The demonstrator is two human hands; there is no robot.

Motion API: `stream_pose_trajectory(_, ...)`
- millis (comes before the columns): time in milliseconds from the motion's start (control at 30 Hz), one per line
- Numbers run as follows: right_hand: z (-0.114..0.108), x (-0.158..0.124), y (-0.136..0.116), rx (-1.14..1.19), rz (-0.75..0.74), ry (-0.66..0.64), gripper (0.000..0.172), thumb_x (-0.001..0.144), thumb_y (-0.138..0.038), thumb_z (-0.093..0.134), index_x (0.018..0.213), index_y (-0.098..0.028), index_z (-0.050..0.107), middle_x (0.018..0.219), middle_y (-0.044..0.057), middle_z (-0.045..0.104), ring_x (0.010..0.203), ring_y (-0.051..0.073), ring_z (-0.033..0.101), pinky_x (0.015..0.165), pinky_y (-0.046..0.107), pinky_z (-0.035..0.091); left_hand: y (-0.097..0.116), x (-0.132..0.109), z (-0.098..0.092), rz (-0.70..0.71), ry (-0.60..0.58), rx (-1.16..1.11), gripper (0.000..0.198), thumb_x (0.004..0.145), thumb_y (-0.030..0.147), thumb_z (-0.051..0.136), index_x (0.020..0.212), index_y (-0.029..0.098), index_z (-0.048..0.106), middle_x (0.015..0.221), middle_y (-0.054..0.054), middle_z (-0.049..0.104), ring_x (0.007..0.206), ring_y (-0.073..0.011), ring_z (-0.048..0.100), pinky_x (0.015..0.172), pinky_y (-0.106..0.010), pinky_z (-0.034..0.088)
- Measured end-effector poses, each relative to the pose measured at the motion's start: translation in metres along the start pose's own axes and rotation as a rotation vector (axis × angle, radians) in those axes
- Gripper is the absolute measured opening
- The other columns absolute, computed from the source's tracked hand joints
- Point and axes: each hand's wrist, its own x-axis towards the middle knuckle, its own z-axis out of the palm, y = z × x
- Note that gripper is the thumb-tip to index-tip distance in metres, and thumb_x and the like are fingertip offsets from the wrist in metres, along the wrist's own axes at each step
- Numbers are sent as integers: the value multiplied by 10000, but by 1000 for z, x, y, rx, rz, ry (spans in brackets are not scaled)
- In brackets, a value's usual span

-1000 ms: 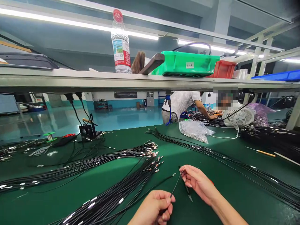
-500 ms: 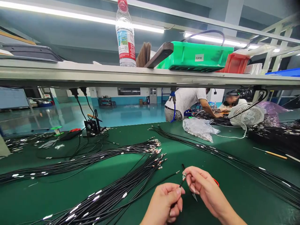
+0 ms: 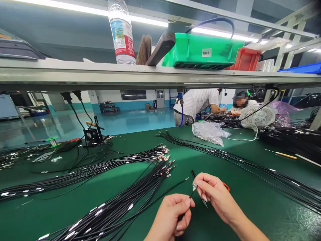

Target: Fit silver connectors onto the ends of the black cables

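Note:
My left hand (image 3: 173, 214) is closed in a pinch on a thin black wire near the bottom edge. My right hand (image 3: 213, 195) is closed too, its fingertips pinching the small metal terminal (image 3: 194, 186) at that wire's end. A pointed tool with a red handle part (image 3: 204, 202) lies tucked under my right palm. Two bundles of black wires with metal ends (image 3: 140, 190) fan out to the left of my hands on the green bench (image 3: 250, 207).
More black cables (image 3: 250, 167) run across the right side. A clear plastic bag (image 3: 209, 131), a white fan (image 3: 255, 117), and a soldering stand (image 3: 92, 135) sit farther back. Two people work beyond the bench. A shelf overhead holds a bottle (image 3: 121, 31) and a green bin (image 3: 200, 53).
My hands have drawn closer together; the left pinch slid up the wire toward the terminal that the right fingers hold. The camera view shifted slightly.

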Motion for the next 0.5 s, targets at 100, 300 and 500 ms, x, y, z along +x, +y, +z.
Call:
stream_pose_trajectory(100,1,-1,-1,0,2,0,283,743,-403,624,659,-144,550,510,-35,439,446,74,316,429,203,217,2,-2,2,29,49,-1,291,678,383,659,708,113,554,350,83,385,274,-4,150,310,-178,31)
stream_pose_trajectory(300,4,-4,2,-287,-67,97,324,763,-454,559,616,-175,482,513,-50,384,456,90,322,438,211,265,-1,-1,6,158,139,63,320,662,359,685,805,96,572,558,9,542,332,-7,294,333,-166,127)
stream_pose_trajectory(500,8,-9,4,-458,-145,140,337,787,-460,499,592,-201,408,528,-53,321,464,106,297,440,222,265,-5,1,7,156,189,167,469,640,415,703,963,103,567,586,32,501,377,-8,279,364,-166,161)
